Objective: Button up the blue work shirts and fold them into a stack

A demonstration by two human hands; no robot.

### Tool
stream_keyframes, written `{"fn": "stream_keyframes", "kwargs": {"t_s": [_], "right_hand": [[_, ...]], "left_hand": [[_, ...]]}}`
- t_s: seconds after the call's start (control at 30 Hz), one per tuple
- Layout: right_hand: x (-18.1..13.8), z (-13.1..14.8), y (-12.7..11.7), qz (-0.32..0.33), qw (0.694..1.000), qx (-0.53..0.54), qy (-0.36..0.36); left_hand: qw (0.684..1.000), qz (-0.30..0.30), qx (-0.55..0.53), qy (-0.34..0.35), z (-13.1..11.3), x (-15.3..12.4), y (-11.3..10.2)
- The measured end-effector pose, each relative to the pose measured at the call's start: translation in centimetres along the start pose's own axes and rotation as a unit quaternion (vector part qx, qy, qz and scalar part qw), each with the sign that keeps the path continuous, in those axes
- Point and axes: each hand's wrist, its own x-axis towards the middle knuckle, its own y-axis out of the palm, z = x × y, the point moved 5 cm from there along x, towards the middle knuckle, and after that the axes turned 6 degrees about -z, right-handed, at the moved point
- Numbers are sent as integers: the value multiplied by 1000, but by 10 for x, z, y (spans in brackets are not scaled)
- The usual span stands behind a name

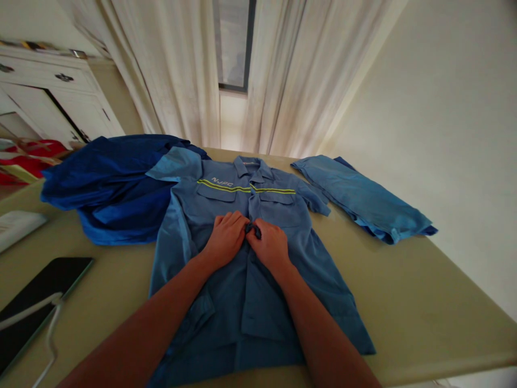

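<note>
A blue short-sleeved work shirt (283, 215) lies spread face up on the table, its collar away from me. Yellow stripes and white lettering run across its chest, above two flap pockets. My left hand (226, 234) and my right hand (271, 242) meet at the middle of the front, closed on the two edges of the shirt's button placket. A bunched dark bit of the fabric shows between the fingertips. Whether a button sits in the fingers cannot be made out. Below the hands the placket is partly apart.
Dark blue garments (121, 183) lie heaped at the back left. Folded light blue clothing (363, 196) rests at the right by the wall. A black tablet-like slab (44, 291) with a white cable (50, 334) and a white object (18, 226) are on the table's (404, 302) left side.
</note>
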Motion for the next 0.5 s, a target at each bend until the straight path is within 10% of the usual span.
{"fn": "stream_keyframes", "kwargs": {"t_s": [0.3, 0.5], "right_hand": [[7, -15, 5, -37, 975, 212, 56], [1, -8, 0, -23, 988, 156, -2]], "left_hand": [[999, -16, 19, 28, -4, -4, -9], [999, 14, 7, 27, 1, -3, -4]]}}
